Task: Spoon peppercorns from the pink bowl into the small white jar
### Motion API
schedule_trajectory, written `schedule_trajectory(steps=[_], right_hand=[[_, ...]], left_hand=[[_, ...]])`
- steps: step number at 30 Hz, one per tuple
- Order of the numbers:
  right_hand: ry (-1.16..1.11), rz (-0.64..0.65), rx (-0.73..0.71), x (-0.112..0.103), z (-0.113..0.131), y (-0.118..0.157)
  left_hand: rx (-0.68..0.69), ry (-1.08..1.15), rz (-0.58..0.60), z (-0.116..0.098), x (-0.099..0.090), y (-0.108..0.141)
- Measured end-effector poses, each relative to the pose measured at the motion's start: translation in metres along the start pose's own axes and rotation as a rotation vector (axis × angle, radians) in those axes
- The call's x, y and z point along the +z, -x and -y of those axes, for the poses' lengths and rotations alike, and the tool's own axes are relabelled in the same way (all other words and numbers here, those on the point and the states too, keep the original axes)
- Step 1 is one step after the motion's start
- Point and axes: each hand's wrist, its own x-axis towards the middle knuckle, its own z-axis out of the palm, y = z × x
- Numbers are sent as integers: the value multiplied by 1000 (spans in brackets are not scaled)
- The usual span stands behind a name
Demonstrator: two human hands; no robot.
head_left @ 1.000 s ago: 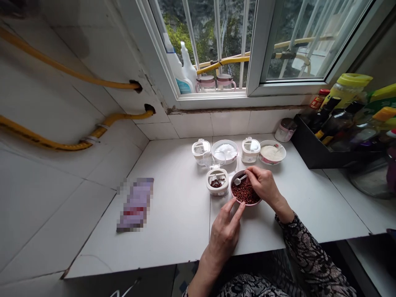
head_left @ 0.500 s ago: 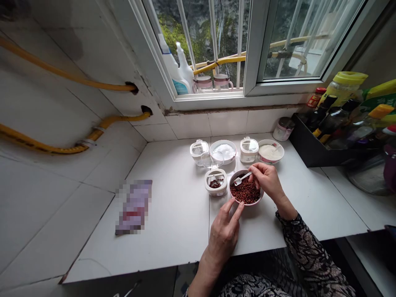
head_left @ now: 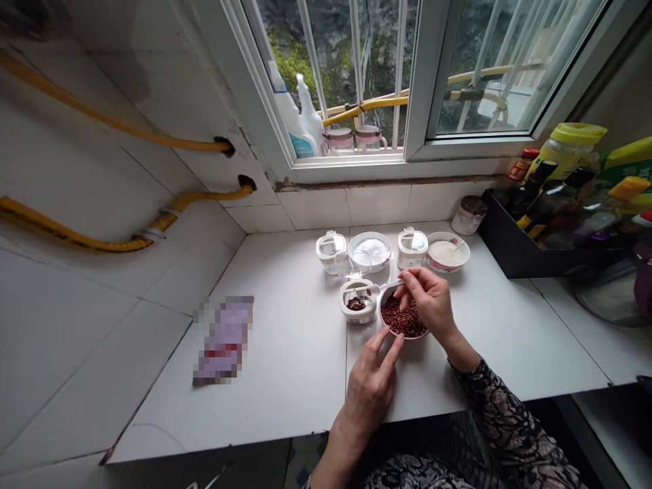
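My right hand [head_left: 426, 302] pinches the handle of a small white spoon [head_left: 379, 288]. The spoon's head is over the opening of a clear jar [head_left: 358, 302] whose lid stands up and which holds some dark red grains. Just right of that jar is a pink-rimmed bowl [head_left: 406, 319] of the same grains, partly under my right hand. My left hand [head_left: 374, 380] has its fingers apart, with the fingertips resting on the bowl's near rim.
Behind stand two clear jars [head_left: 331, 252] [head_left: 412, 247], a bowl of white powder [head_left: 370, 252] and a bowl of pale grains [head_left: 448, 252]. A purple packet [head_left: 224, 343] lies left. A black bottle box [head_left: 514, 248] is at the right.
My right hand has moved left with the spoon, from above the grain bowl to the open jar. My left hand stays at the bowl's rim. The view has shifted slightly.
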Motion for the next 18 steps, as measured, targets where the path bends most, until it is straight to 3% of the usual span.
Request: schedule_trajectory(steps=[5, 7, 12, 18], right_hand=[[355, 150, -613, 10, -6, 9], [406, 170, -703, 5, -6, 9], [388, 74, -390, -22, -2, 0], [471, 149, -180, -32, -13, -7]], left_hand=[[8, -5, -3, 1, 0, 1], [10, -5, -3, 1, 0, 1], [5, 1, 15, -1, -1, -1], [5, 2, 24, 0, -1, 0]])
